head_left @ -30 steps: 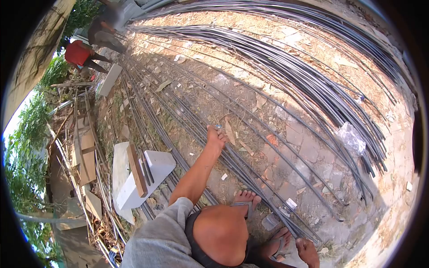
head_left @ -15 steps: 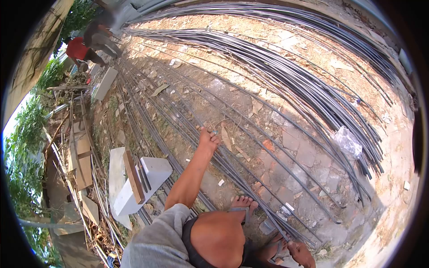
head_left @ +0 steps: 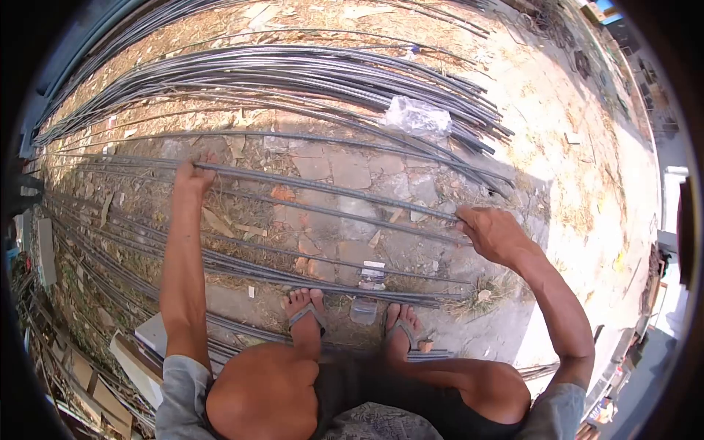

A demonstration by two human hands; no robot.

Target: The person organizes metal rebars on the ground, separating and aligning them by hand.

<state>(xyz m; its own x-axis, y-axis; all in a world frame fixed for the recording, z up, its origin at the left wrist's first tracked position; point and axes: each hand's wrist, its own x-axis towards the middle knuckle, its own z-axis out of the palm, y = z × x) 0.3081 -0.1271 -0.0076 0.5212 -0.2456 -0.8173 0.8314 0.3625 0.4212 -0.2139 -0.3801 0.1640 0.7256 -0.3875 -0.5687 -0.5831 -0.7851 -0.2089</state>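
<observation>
Long ribbed steel rebar [head_left: 330, 188] stretches between my two hands in front of my feet. My left hand [head_left: 195, 176] is closed around it on the left. Near its end on the right, my right hand [head_left: 493, 233] pinches it with thumb and fingers. A second rebar [head_left: 345, 219] runs just below, its tip close to my right fingers; whether they touch it I cannot tell. Closer to my feet lies a group of bars [head_left: 286, 278] on the ground.
A thick bundle of rebar [head_left: 293, 70] lies farther out, with a clear plastic bag [head_left: 418, 119] on it. A small clear container [head_left: 364, 309] sits between my sandalled feet [head_left: 305, 317]. White blocks [head_left: 152, 334] stand at lower left. Broken paving and debris cover the ground.
The view has swung to the right. My left hand has gone from the nearer bars to a rebar farther out, and my right hand has risen from beside my foot to that rebar's end.
</observation>
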